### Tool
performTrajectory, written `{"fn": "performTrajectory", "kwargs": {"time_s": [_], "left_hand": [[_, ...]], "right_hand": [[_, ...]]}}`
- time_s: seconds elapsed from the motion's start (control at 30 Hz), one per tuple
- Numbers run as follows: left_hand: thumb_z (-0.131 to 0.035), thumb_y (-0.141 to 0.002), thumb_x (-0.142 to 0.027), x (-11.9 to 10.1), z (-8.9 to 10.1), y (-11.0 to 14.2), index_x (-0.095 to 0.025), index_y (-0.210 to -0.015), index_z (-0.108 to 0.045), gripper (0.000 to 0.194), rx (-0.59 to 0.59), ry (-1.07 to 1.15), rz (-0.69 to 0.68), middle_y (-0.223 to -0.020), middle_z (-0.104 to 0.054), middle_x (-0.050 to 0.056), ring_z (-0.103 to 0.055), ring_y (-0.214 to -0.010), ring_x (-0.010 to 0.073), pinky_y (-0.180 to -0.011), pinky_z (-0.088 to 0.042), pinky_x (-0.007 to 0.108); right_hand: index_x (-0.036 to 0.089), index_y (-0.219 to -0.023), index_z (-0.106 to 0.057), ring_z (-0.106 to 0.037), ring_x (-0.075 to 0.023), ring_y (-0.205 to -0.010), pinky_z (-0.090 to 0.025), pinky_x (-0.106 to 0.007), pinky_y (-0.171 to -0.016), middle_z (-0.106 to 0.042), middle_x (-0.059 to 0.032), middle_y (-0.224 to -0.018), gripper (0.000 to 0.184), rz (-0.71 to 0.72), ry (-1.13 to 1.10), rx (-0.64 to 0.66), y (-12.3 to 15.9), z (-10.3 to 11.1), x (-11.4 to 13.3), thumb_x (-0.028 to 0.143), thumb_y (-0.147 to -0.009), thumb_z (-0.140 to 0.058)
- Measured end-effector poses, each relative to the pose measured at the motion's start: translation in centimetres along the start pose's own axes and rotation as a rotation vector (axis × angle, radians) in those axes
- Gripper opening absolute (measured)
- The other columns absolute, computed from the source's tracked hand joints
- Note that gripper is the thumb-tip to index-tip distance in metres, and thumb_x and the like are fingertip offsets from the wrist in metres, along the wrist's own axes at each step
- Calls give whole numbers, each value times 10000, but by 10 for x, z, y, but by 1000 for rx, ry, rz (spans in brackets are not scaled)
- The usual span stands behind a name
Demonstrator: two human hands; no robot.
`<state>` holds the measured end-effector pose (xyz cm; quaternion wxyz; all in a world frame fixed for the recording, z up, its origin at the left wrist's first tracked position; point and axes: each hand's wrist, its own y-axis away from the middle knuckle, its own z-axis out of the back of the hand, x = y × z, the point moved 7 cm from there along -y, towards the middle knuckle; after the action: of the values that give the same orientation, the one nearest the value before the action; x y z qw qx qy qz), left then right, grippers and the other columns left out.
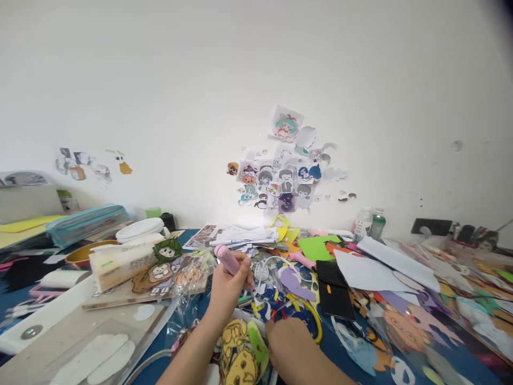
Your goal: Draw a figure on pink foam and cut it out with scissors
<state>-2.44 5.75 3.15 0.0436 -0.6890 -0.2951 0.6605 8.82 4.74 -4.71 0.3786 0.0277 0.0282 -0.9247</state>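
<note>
My left hand [229,286] is closed around a pink pen-shaped tool [226,259], tip pointing down toward the cluttered table. My right hand [289,336] rests low at the front, fingers curled down onto a pile of cut-outs beside yellow-handled scissors [313,316]; what its fingers hold, if anything, is hidden. Between the forearms lies a yellow and green cartoon cut-out [240,353]. A white cord [269,266] loops just beyond the left hand.
Coloured paper scraps, a green sheet [316,247], white sheets [385,267] and a black pouch [333,291] cover the blue table. A tissue pack [120,263] and bagged character cut-outs [164,275] lie left. Two bottles [371,223] stand by the wall, which bears stickers [280,179].
</note>
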Motion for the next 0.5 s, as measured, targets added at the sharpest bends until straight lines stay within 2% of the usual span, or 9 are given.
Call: {"fn": "performTrajectory", "kwargs": {"time_s": [0.2,0.5], "left_hand": [[-573,-738,-441,0,2,-1,-188,-724,-476,271,-10,20,0,-417,-490,-85,-496,-395,103,-403,-455,226],[-573,-739,-438,3,0,-1,-185,-725,-486,268,5,-11,-3,-404,-498,-83,-500,-362,104,-388,-440,223]], "right_hand": [[111,-729,-646,-663,-240,-612,-427,-247,-502,-686,-128,-640,83,-21,-63,-10,1,3,-1,134,-693,-575],[111,-754,-636,-664,-267,-628,-397,-249,-487,-688,-135,-670,123,-28,-25,18,-1,-2,1,125,-654,-564]]}}
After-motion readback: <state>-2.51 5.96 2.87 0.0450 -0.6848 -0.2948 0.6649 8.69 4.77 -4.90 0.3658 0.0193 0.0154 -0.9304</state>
